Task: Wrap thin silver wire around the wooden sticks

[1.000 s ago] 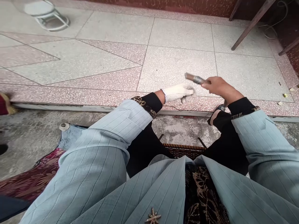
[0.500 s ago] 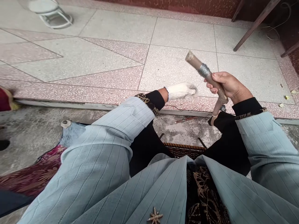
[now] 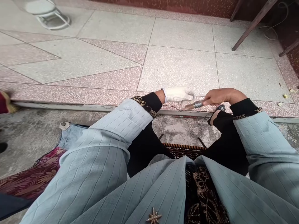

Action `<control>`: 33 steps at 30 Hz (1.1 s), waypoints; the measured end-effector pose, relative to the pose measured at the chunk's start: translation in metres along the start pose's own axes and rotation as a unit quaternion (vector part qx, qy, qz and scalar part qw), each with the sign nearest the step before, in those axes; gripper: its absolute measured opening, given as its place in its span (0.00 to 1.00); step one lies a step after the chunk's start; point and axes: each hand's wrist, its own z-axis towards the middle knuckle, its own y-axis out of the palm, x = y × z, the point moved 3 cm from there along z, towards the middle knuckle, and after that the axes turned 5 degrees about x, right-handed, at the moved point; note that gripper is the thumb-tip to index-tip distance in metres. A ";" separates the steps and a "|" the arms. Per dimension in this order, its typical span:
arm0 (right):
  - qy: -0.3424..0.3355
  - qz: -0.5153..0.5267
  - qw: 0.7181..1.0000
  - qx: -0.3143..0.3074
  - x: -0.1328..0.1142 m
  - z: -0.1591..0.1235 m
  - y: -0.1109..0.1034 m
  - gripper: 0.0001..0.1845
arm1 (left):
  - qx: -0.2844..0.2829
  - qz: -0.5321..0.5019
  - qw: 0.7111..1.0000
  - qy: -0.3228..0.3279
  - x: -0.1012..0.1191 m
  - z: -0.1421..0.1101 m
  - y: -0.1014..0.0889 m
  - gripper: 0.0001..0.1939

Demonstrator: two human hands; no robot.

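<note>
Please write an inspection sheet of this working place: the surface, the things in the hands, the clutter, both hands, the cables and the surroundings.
Surface: grey and pink speckled tile floor, with a rough concrete strip nearer the person.
Job's things: brown wooden stick with a silver wire wrap, lying low, its tip next to the gloved hand.
Clutter: small yellow scraps on the tiles at the right.
Grippers: left hand in a white knit glove, closed, what it holds hidden; right hand bare, gripping the stick.
Cables: thin pale wire at the top right.
Surroundings: white stool base, dark wooden legs, red patterned cloth, woven basket edge.
</note>
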 end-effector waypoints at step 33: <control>-0.150 0.158 0.973 -0.081 -0.006 -0.022 0.002 0.27 | 0.111 0.191 0.975 0.000 0.010 -0.002 -0.019 0.10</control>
